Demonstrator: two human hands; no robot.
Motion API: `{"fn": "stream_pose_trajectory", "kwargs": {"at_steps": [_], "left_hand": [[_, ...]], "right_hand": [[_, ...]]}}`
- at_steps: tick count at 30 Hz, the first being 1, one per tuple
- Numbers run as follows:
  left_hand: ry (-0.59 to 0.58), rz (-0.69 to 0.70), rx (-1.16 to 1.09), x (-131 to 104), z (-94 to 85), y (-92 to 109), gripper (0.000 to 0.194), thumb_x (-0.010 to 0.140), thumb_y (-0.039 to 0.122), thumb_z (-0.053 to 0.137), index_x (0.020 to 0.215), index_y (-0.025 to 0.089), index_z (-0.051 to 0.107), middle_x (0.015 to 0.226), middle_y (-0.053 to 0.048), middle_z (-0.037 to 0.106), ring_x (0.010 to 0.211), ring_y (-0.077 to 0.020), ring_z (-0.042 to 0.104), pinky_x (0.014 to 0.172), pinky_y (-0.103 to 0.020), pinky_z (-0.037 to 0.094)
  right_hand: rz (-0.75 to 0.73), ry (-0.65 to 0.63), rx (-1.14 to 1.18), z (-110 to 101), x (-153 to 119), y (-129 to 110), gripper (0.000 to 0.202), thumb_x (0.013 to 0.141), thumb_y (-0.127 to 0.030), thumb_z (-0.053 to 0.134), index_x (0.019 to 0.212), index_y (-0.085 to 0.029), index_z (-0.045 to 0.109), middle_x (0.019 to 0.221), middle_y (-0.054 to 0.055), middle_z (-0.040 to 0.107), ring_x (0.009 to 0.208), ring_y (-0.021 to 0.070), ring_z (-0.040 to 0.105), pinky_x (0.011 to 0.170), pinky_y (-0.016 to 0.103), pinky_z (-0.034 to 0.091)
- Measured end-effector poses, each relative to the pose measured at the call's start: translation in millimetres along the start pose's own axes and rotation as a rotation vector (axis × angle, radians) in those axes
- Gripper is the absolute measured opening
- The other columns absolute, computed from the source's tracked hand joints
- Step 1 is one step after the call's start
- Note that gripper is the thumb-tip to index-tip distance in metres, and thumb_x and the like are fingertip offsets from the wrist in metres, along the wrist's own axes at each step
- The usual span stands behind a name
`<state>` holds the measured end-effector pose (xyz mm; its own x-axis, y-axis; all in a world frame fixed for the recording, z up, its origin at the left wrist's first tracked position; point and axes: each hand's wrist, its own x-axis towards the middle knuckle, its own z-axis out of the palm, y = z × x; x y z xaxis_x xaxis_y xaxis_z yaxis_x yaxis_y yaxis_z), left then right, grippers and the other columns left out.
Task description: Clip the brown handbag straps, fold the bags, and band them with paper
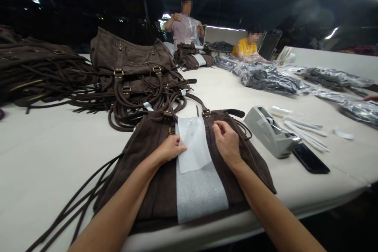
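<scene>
A dark brown handbag point(159, 201) lies flat before me at the table's near edge, its handles pointing away. A strip of white wrapping sheet point(201, 195) runs down its middle, with a folded-over upper layer on top. My left hand point(171, 149) pinches the left edge of that upper layer between thumb and fingers. Just right of the sheet, my right hand point(227, 141) hovers over the bag with thumb and fingertips pressed together. Whatever it may hold is too small to make out. To its right stands a grey tape dispenser point(270, 132).
Piled brown handbags point(132, 61) fill the left and back left. A black phone point(310, 158) and white strips point(305, 134) lie right of the dispenser. Plastic-wrapped bags point(265, 76) spread across the far right. Two people, one person point(184, 27) holding clear plastic, are behind the table.
</scene>
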<state>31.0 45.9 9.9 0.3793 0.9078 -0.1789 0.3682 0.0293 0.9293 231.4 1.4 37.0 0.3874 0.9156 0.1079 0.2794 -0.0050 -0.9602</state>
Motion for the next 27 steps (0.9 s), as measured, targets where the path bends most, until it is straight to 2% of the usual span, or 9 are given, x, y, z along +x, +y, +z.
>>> {"fn": "stream_pose_trajectory", "kwargs": {"at_steps": [2,4,7,9,15,17,19,22,27], "left_hand": [[-0.008,0.000,0.016,-1,-0.9,2,0.010,0.062,0.019,0.067,0.064,0.016,0.058,0.051,0.003,0.055,0.048,-0.0124,0.049,0.047,-0.021,0.034],[-0.017,-0.006,0.038,-1,-2.2,4,0.011,0.062,0.020,0.066,0.064,0.016,0.056,0.051,0.004,0.052,0.045,-0.0110,0.046,0.046,-0.020,0.033],[-0.028,-0.034,0.102,-1,-4.2,7,0.014,0.065,0.024,0.065,0.064,0.017,0.052,0.049,0.006,0.048,0.043,-0.0102,0.042,0.044,-0.021,0.032],[-0.019,-0.057,0.175,-1,-4.2,9,0.014,0.068,0.024,0.063,0.065,0.018,0.052,0.050,0.005,0.048,0.044,-0.0116,0.044,0.045,-0.022,0.034],[0.206,-0.105,0.536,-17,7.7,21,0.017,0.074,0.024,0.069,0.082,0.016,0.056,0.078,-0.007,0.061,0.085,-0.0283,0.060,0.073,-0.033,0.046],[0.343,-0.037,0.761,-27,14.2,25,0.028,0.077,0.025,0.068,0.100,0.015,0.056,0.094,-0.012,0.061,0.099,-0.0330,0.057,0.082,-0.040,0.047],[0.424,0.145,0.958,-33,20.9,24,0.035,0.080,0.019,0.064,0.113,0.014,0.054,0.109,-0.015,0.058,0.109,-0.0334,0.053,0.090,-0.044,0.047],[0.328,0.391,0.916,-32,32.1,13,0.038,0.084,0.007,0.048,0.121,0.015,0.054,0.125,-0.016,0.052,0.120,-0.0290,0.049,0.101,-0.043,0.045],[0.107,0.418,0.694,-25,49.1,-10,0.059,0.085,0.006,0.035,0.144,0.011,0.031,0.152,-0.020,0.030,0.143,-0.0261,0.027,0.114,-0.046,0.033]], "right_hand": [[-0.296,0.006,-0.095,-5,-11,-8,0.016,0.089,-0.032,0.057,0.096,-0.022,0.067,0.097,0.007,0.066,0.090,0.0201,0.059,0.082,0.030,0.047],[-0.504,-0.204,-0.186,-5,-20,-9,0.011,0.089,-0.025,0.058,0.090,-0.022,0.069,0.090,0.006,0.065,0.081,0.0184,0.059,0.076,0.029,0.047],[-0.465,-0.592,-0.273,-1,-26,3,0.009,0.081,-0.011,0.065,0.079,-0.020,0.069,0.080,0.002,0.063,0.070,0.0142,0.057,0.067,0.026,0.045],[-0.365,-0.687,-0.304,1,-25,15,0.011,0.075,-0.007,0.069,0.078,-0.017,0.068,0.079,0.000,0.061,0.067,0.0126,0.056,0.065,0.025,0.045],[-0.377,-0.752,-0.377,1,-21,27,0.055,0.077,-0.010,0.071,0.128,-0.021,0.054,0.089,0.000,0.055,0.071,0.0128,0.052,0.072,0.026,0.046],[-0.419,-0.771,-0.432,2,-22,25,0.048,0.080,-0.015,0.070,0.126,-0.021,0.057,0.090,0.001,0.053,0.075,0.0146,0.052,0.075,0.027,0.046],[-0.445,-0.769,-0.489,3,-23,23,0.040,0.082,-0.020,0.070,0.121,-0.020,0.061,0.090,0.002,0.052,0.080,0.0166,0.052,0.078,0.028,0.045],[-0.452,-0.752,-0.549,7,-26,20,0.036,0.084,-0.024,0.069,0.118,-0.020,0.061,0.089,0.002,0.051,0.081,0.0176,0.052,0.077,0.029,0.043],[-0.411,-0.677,-0.505,13,-28,23,0.013,0.079,-0.014,0.067,0.090,-0.018,0.062,0.081,-0.001,0.048,0.076,0.0161,0.049,0.068,0.027,0.038]]}}
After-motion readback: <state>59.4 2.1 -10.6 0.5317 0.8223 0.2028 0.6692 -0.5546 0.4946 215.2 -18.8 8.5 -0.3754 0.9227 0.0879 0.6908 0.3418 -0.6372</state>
